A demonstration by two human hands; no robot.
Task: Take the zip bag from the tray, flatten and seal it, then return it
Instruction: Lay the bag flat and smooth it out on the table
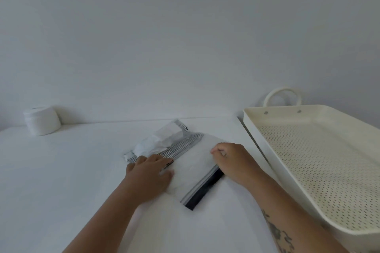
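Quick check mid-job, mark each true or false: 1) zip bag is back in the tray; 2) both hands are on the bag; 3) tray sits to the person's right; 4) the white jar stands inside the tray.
1) False: the zip bag lies on the table, beside the tray.
2) True: the left hand presses it flat, and the right hand rests near its dark zip edge.
3) True.
4) False: the white jar stands at the far left by the wall.

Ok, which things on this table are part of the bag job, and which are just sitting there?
Part of the job:
zip bag, flat on the table under both hands
left hand
right hand
tray, perforated, nothing in it

Just lying about:
white jar at the far left by the wall
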